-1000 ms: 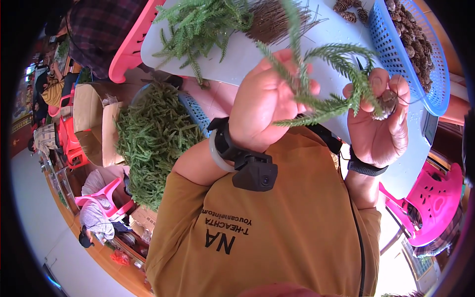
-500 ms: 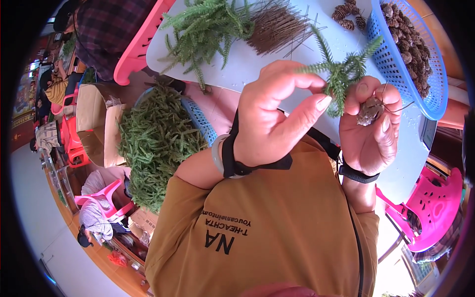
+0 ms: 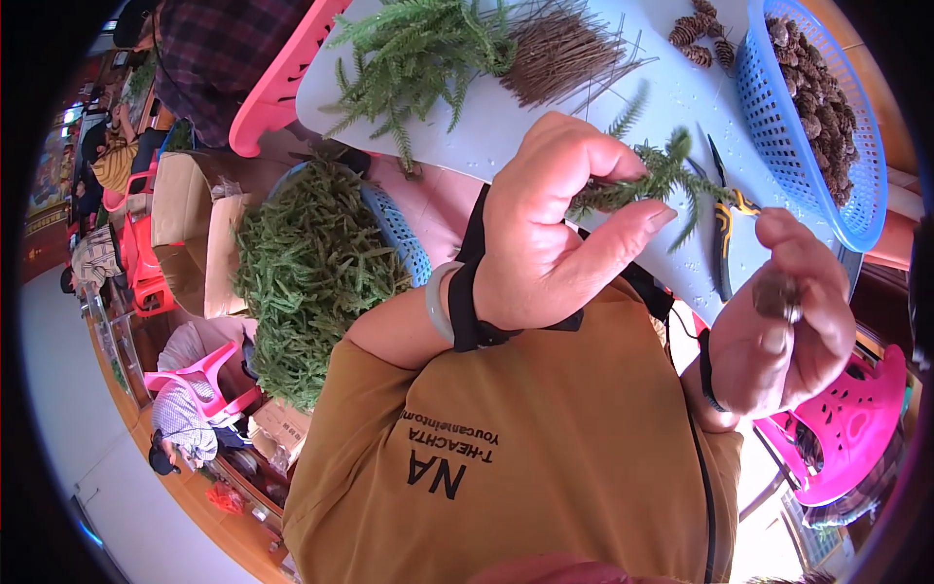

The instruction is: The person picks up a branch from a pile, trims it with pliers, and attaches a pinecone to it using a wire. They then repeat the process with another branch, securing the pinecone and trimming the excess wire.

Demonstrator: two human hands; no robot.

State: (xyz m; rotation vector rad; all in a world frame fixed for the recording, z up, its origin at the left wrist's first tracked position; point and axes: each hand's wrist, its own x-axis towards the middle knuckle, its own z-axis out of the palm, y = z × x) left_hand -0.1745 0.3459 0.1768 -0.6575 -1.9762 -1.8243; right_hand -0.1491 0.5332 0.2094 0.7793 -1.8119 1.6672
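Observation:
My left hand [image 3: 545, 234] pinches a green artificial pine sprig [image 3: 671, 173] between thumb and fingers, above the table's near edge. My right hand [image 3: 803, 341] is apart from it on the right, palm turned up, with its fingers curled round a small brown pine cone [image 3: 776, 295]. That cone is blurred, and its wire cannot be made out. Between the hands, pliers [image 3: 722, 248] with yellow and black handles lie on the pale table [image 3: 671, 92]. A pile of green sprigs [image 3: 418, 58] and a bundle of thin brown wires [image 3: 564, 54] lie farther off.
A blue basket [image 3: 778, 117] of pine cones stands at the table's right, beside several loose cones [image 3: 696, 39]. To my left are a heaped container of greenery [image 3: 311, 282] and an open cardboard box [image 3: 185, 234]. Pink chairs [image 3: 851, 438] and seated people surround the table.
My right hand has moved right and down with the pine cone, away from the sprig. My left hand keeps the sprig, now tilted sideways. The pliers have come into sight.

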